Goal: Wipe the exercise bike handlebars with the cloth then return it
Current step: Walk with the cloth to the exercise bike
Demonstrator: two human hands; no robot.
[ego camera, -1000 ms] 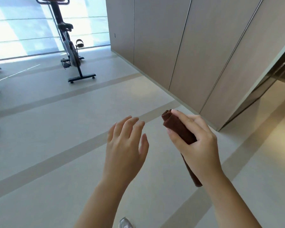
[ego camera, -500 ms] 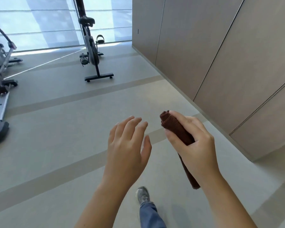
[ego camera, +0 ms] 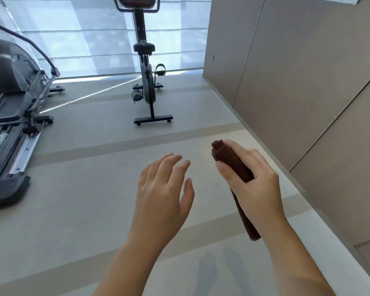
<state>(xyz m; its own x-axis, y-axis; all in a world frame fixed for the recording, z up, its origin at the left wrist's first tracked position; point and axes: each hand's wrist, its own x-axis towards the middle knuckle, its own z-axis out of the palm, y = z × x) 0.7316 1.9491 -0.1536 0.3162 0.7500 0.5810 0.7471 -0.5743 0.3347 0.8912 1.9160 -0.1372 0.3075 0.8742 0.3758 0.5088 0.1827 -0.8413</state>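
A rolled dark brown cloth (ego camera: 226, 157) is gripped in my right hand (ego camera: 253, 183), its lower end hanging below my wrist. My left hand (ego camera: 162, 189) hovers beside it with relaxed fingers, holding nothing and apart from the cloth. The exercise bike (ego camera: 146, 82) stands upright ahead by the window, black and grey, with its saddle toward me. Its handlebars (ego camera: 137, 10) and console show at the top edge, partly cut off. Both hands are well short of the bike.
An elliptical trainer (ego camera: 13, 107) stands at the left, its rails and pedal reaching toward me. Tall beige wall panels (ego camera: 297, 82) run along the right. Pale floor (ego camera: 83, 199) with darker stripes lies between me and the bike.
The view has swung left and moved closer: the bike is now centred and nearer, and the elliptical shows more fully. My hands keep the same pose, the right still gripping the cloth.
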